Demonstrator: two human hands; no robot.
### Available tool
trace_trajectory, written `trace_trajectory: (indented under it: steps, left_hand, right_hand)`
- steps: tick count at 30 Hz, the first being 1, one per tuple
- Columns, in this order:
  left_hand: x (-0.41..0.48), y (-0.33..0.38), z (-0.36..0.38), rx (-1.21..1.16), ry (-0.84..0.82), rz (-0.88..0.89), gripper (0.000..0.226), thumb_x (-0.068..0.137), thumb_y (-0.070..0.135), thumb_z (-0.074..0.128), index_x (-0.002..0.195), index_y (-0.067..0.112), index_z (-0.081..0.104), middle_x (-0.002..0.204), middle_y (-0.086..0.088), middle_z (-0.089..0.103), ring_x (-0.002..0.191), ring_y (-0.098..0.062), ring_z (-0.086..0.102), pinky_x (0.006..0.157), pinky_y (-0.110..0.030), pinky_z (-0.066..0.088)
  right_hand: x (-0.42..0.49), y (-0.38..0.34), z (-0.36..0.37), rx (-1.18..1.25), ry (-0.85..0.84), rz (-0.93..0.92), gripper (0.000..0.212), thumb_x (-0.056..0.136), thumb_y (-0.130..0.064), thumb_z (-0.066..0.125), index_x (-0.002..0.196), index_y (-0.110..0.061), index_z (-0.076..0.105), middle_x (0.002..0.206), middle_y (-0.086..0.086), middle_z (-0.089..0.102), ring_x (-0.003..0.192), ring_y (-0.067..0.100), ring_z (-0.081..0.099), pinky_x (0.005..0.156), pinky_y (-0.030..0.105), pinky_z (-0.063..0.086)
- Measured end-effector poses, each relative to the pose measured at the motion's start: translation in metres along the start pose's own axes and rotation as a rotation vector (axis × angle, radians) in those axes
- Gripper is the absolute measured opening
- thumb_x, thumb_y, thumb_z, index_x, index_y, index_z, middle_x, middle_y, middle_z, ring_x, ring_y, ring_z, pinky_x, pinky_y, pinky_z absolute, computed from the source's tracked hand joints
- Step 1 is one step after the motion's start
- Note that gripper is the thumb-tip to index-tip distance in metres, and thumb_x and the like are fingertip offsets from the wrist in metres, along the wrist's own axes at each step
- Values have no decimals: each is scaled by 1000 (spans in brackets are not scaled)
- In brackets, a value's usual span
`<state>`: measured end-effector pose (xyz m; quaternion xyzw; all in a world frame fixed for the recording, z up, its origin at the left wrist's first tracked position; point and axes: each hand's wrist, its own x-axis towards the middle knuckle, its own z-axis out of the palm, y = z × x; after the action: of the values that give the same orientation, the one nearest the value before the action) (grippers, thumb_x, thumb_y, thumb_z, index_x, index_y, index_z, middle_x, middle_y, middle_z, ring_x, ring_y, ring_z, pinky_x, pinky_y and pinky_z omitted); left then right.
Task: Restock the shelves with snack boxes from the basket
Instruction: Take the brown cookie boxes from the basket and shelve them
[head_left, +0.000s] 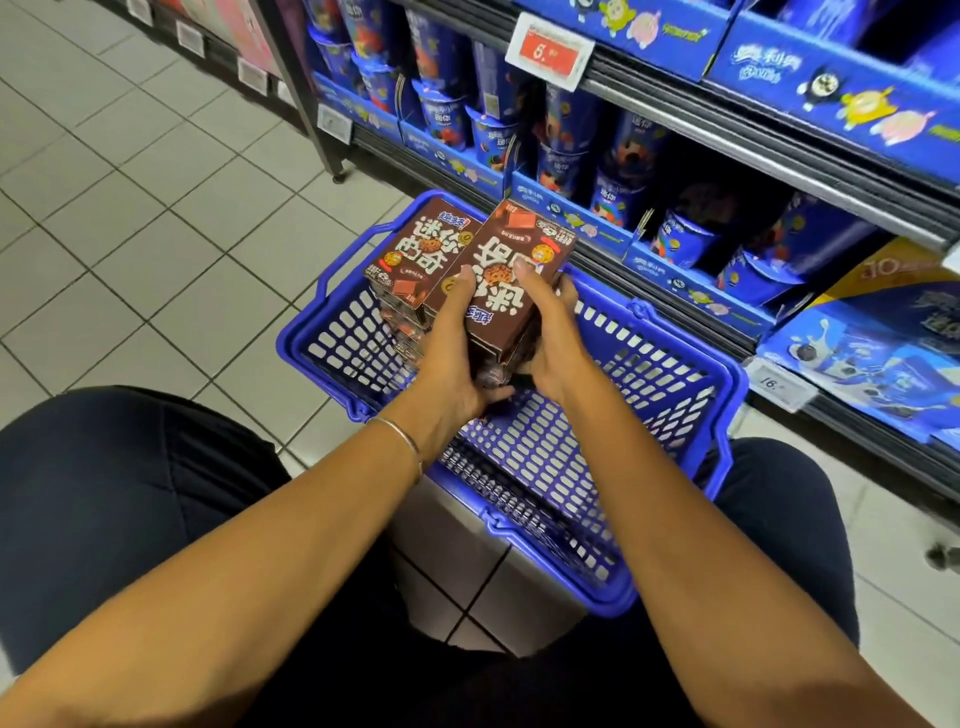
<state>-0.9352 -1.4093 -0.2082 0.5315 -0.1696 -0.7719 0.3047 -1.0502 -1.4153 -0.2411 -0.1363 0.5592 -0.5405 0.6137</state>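
Head view: the left hand (452, 358) and right hand (553, 338) grip a stack of glossy brown rectangular cardboard snack boxes (511, 275) from either side, thumbs curled onto the top face, over the blue latticed plastic basket (545, 467). A second brown stack (415, 254) stands just beside it in the basket's far corner, below metal-edged shelves (727, 149) of tapered blue cups (613, 171).

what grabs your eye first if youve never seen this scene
The stack of brown snack boxes at centre, gripped between the left hand and the right hand over the blue basket, with a second brown stack just to its left in the basket. Next come the rows of blue snack cups filling the shelf at upper right, and the red price tag on the shelf edge above them.
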Motion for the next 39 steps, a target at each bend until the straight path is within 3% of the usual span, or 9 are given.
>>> trace_trajectory:
  steps: [5, 10, 14, 18, 22, 28, 32, 35, 39]
  left_hand:
    - [-13, 11, -1, 42, -217, 126, 56, 88, 66, 72, 119, 20, 76, 115, -6, 81, 100, -24, 80, 78, -41, 65]
    - [-18, 72, -9, 431, -412, 197, 75, 60, 81, 81, 113, 28, 80, 124, -5, 78, 114, -25, 75, 86, -38, 63]
    - [-11, 92, -8, 397, -480, 132, 92, 68, 69, 85, 141, 15, 67, 141, -14, 68, 132, -34, 65, 103, -49, 57]
    - [-7, 84, -10, 383, -503, 159, 56, 76, 53, 88, 116, 14, 78, 121, -13, 77, 107, -27, 76, 91, -42, 61]
    - [-12, 81, -5, 372, -551, 191, 94, 59, 60, 95, 133, 11, 63, 124, -13, 76, 111, -29, 75, 87, -39, 62]
    - [-7, 81, -8, 286, -509, 242, 38, 85, 29, 74, 117, 9, 71, 109, -11, 80, 96, -26, 78, 86, -40, 63]
    - [-3, 93, -12, 182, -471, 220, 43, 88, 29, 65, 123, 4, 68, 111, -14, 79, 98, -27, 77, 89, -42, 63]
    - [1, 98, -15, 87, -412, 208, 47, 87, 31, 68, 125, 6, 67, 112, -12, 79, 98, -27, 77, 92, -44, 62]
    - [3, 99, -19, -21, -412, 180, 39, 96, 33, 64, 125, 7, 69, 117, -12, 77, 102, -29, 76, 95, -47, 61]
  right_hand:
    - [-7, -37, -7, 8, -83, -147, 77, 76, -35, 82, 142, -24, 45, 119, 8, 73, 107, 28, 72, 83, 47, 61]
    - [-25, -70, -10, 26, -165, -146, 73, 75, -30, 74, 141, -9, 51, 126, 18, 69, 105, 32, 72, 86, 46, 61]
    - [-42, -79, 7, -33, -249, -168, 73, 76, -23, 71, 143, -6, 48, 128, 20, 67, 105, 32, 70, 91, 46, 59]
    - [-50, -81, 14, -61, -281, -171, 63, 85, -15, 67, 144, -3, 45, 114, 14, 70, 91, 24, 74, 76, 37, 61]
    - [-54, -82, 16, -50, -274, -111, 56, 94, -17, 59, 146, -1, 44, 114, 17, 68, 85, 24, 73, 69, 35, 60]
    - [-39, -73, 21, 55, -369, -140, 57, 99, -42, 55, 144, -9, 51, 136, 23, 61, 121, 37, 63, 102, 53, 52]
    - [-13, -50, -1, 151, -18, -72, 77, 94, -72, 41, 146, -17, 51, 143, 14, 57, 129, 30, 57, 111, 53, 42]
    - [-5, -3, -16, -7, 295, 85, 54, 99, -52, 52, 135, -13, 58, 139, 10, 61, 117, 22, 59, 101, 41, 43]
    - [2, 57, -15, -205, 287, 360, 41, 95, -38, 64, 128, -15, 58, 142, 9, 56, 124, 25, 55, 103, 44, 43]
